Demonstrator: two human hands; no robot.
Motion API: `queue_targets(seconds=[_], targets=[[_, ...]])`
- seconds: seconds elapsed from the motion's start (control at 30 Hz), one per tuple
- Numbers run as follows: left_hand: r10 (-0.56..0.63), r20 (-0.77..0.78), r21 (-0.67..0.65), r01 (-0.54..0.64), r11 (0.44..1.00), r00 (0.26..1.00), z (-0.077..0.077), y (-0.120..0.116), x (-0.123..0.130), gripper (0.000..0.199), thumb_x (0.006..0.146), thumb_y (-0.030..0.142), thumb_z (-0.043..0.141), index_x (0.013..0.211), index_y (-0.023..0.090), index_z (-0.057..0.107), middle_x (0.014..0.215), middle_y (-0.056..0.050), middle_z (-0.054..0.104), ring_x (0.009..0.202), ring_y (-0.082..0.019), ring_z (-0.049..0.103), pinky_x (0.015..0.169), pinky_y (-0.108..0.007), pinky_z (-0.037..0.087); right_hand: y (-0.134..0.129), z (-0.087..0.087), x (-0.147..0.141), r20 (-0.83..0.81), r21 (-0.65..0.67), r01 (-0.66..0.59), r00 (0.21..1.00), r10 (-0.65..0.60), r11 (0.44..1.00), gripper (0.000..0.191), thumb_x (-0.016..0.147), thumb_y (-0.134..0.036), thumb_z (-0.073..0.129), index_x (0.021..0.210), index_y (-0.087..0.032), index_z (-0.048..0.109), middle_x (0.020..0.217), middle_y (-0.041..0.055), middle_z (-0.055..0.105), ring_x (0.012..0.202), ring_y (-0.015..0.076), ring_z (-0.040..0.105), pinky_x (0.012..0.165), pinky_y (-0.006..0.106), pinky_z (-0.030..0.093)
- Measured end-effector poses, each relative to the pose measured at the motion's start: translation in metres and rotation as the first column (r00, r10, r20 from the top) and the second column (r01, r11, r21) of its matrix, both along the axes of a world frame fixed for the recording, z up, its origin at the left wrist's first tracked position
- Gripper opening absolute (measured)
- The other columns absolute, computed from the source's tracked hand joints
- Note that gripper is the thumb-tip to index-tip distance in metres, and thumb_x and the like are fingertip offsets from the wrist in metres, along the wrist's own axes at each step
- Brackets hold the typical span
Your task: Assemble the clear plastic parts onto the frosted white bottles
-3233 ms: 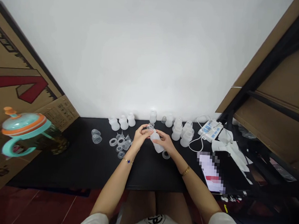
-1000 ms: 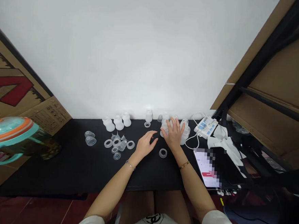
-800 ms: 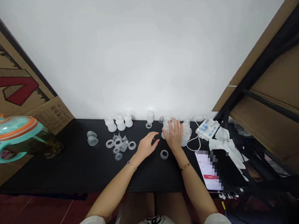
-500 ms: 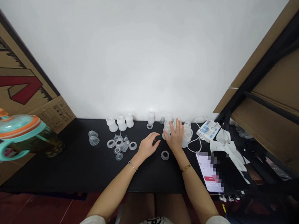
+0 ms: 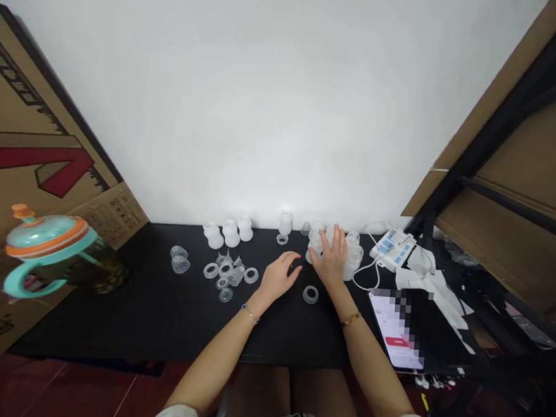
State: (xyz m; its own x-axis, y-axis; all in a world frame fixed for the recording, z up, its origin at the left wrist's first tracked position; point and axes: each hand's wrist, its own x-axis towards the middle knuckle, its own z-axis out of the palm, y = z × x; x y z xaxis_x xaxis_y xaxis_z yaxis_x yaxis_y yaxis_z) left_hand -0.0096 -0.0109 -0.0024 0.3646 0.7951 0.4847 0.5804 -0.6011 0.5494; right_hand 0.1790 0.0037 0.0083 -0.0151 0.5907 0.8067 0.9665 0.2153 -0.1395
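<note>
My right hand [image 5: 331, 262] rests against a cluster of translucent baby bottles [image 5: 351, 264] near the wall. Its fingers are stretched out and spread, and they hide part of the cluster. Over the black table, my left hand [image 5: 277, 277] hangs with curved fingers, thumb apart and nothing between them. A loose collar ring [image 5: 311, 294] lies between the two wrists. To the left is a pile of clear collar rings [image 5: 251, 275] and bottle nipples [image 5: 225, 294]. Behind the left hand, a single small bottle [image 5: 285, 223] stands by the wall with a ring [image 5: 282, 239] before it.
Several white bottles [image 5: 231, 233] stand at the back left, with clear domed caps [image 5: 180, 263] nearer. A large turquoise-lidded jug [image 5: 47, 237] is at far left. On the right are a power strip [image 5: 393, 248], cable, tissues [image 5: 432, 279] and a lit phone [image 5: 393, 331].
The whole view has shifted slightly, so everything appears a little lower and further right. Both hands keep nearly the same pose and place on the table.
</note>
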Motion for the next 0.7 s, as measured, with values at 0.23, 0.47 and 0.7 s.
queue_targets(seconds=[0.23,0.47,0.7], targets=[[0.008,-0.027,-0.018,-0.008,1.0,1.0,0.001,0.0,0.001,0.027,0.097,0.028,0.057,0.123,0.025,0.059,0.129,-0.004,0.066,0.086,-0.014,0.07,0.083,-0.029,0.058,0.002,-0.0028,0.0008,-0.002,-0.003,0.017,1.0,-0.017,1.0,0.051,0.101,-0.038,0.052,0.149,-0.02,0.048,0.17,0.0164,0.015,0.153,0.0397,0.022,0.115,0.059,0.036],[0.007,-0.054,0.016,-0.006,1.0,0.999,-0.0006,-0.0004,0.001,0.024,0.095,0.029,0.06,0.119,0.024,0.064,0.128,-0.006,0.067,0.112,-0.021,0.067,0.098,-0.036,0.055,0.0021,-0.0032,0.0003,-0.004,-0.017,0.043,0.999,-0.044,0.999,0.052,0.101,-0.039,0.051,0.149,-0.02,0.047,0.17,0.0164,0.013,0.153,0.0404,0.019,0.114,0.06,0.036],[-0.278,-0.175,0.021,0.286,0.958,0.945,0.0034,-0.0047,0.0045,0.034,0.086,0.047,0.073,0.11,0.024,0.073,0.124,-0.009,0.069,0.119,-0.026,0.062,0.106,-0.043,0.049,0.0017,-0.0032,0.0002,0.005,-0.013,0.06,0.998,-0.06,0.998,0.052,0.101,-0.038,0.052,0.149,-0.02,0.048,0.169,0.0175,0.016,0.153,0.0408,0.02,0.114,0.06,0.037]])
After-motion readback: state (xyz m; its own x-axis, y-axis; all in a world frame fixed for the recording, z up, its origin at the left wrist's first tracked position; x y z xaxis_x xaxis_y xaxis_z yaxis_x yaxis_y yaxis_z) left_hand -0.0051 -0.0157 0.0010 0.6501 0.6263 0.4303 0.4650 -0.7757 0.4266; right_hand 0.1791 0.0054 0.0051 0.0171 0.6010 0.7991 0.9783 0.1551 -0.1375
